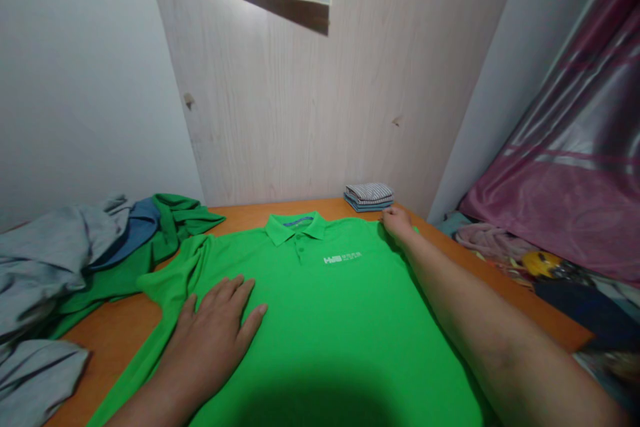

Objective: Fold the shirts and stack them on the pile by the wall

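Left hand: seen in the lower left, the left hand [220,317] is laid flat on the cloth, fingers spread a little; nothing is gripped.
Green shirt: the green shirt [325,327] is spread face up over the orange table [123,327], in the middle and bottom of the frame. Its long way is pointed from the bottom edge up to the collar [295,230]; the hem is not shown.
Right hand: the right hand [397,221] is placed right of center, at the shirt's far shoulder edge. Its fingers are curled in, and the edge seems to be pinched; the fingertips are partly hidden.
Nearer hand: the collar is set between the hands, and the shoulder on the right is touched by the right hand. From those fingers, most of the shirt is spread down and left.
Clothes pile: gray, blue and green clothes [45,253] are heaped at the left.
Folded cloths: a small stack of folded cloths [370,195] is set just beyond the right hand.
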Tool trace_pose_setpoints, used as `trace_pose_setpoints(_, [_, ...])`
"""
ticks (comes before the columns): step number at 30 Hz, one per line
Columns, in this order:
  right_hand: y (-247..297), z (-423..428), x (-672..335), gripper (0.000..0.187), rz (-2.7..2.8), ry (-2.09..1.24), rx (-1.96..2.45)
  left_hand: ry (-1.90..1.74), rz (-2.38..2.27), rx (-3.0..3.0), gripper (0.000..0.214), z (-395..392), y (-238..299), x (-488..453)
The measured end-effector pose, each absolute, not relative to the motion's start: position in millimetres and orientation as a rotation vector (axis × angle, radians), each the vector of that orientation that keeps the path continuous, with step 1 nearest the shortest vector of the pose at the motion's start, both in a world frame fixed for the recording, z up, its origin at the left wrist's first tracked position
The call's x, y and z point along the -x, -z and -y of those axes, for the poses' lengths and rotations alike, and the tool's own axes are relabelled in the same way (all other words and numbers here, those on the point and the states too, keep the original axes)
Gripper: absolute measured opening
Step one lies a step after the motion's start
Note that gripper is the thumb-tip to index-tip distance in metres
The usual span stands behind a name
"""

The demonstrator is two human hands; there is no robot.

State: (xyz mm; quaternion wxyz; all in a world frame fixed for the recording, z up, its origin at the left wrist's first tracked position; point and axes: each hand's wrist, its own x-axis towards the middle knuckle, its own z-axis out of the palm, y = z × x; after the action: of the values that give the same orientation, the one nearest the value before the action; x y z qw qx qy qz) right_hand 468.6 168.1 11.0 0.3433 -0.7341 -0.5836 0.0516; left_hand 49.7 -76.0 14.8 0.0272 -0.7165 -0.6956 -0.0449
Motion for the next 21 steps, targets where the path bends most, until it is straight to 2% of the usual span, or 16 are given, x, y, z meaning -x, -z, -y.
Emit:
trace_pose_setpoints(6, [-13.8, -148.7, -480.4, 0.052, 1.556, -0.048, 2.095, 0.132, 2.153, 2.219, 0.063, 74.4, -14.5, -50.8])
trace_pose_setpoints(12, [-8.5, -138.9, -432.8, 0.057, 1.977, -0.107, 2.031, 0.16, 2.156, 2.231, 0.062, 76.6, -15.5, -50.6])
trace_pose_setpoints(17, [3.3, -121.3, -425.3, 0.074, 2.186, -0.157, 2.055, 0.21, 2.166, 2.25, 0.06, 78.5, -16.7, -51.8])
trace_pose_setpoints(21, [-6.3, -117.5, -438.5, 0.074, 2.15, -0.132, 2.2, 0.254, 2.149, 2.285, 0.06, 79.8, -17.7, -54.4])
